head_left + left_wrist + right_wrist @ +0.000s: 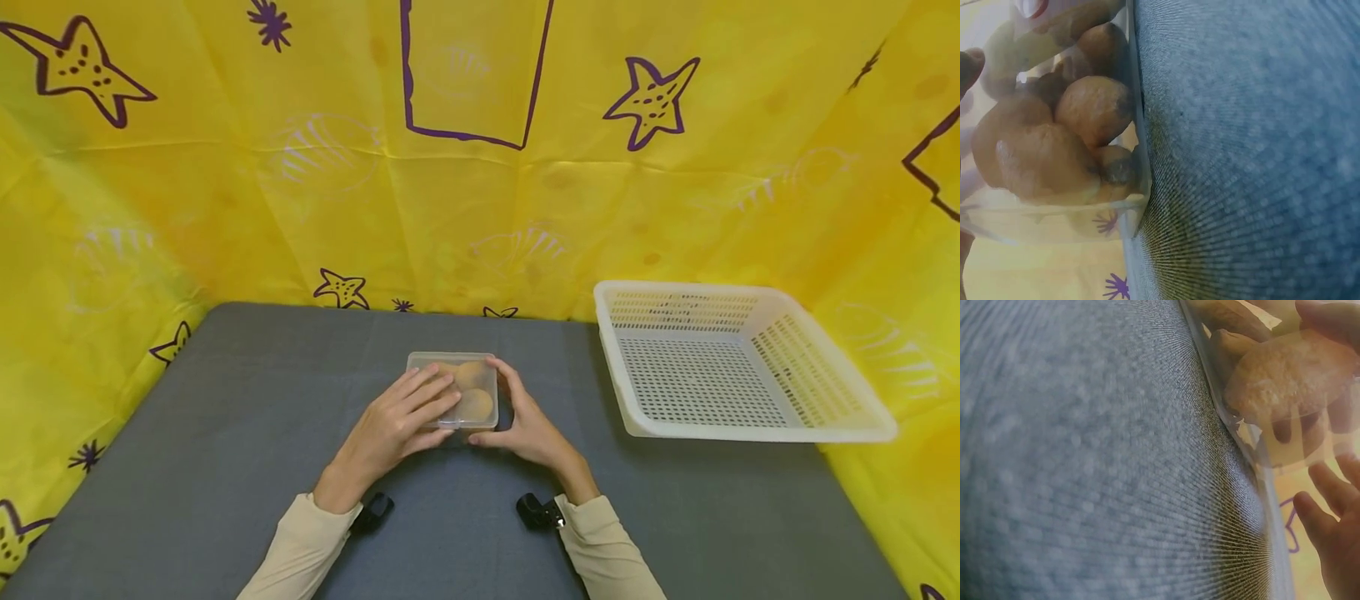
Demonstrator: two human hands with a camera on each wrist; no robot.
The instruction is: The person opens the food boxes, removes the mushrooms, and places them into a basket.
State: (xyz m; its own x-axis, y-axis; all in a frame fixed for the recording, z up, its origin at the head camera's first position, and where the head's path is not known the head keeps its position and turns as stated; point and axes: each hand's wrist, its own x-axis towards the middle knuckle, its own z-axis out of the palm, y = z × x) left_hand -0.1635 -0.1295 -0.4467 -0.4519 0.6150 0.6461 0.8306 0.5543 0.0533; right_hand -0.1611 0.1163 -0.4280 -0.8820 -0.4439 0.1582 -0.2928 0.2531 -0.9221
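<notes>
A clear plastic box (489,375) with rounded tan-brown items (1094,109) inside sits on the grey cloth in front of me. Across the left part of its top lie the fingers of my left hand (397,417); the left thumb is at the near edge. My right hand (531,423) holds the right side, fingertips at the far right corner and thumb at the near side. Through the clear wall in the right wrist view, one tan item (1291,375) shows up close. Exactly what the items are I cannot tell.
To the right stands a white perforated plastic basket (630,400). Grey cloth (225,467) covers the table. Yellow fabric (480,200) with drawn starfish and fish hangs behind and along both sides.
</notes>
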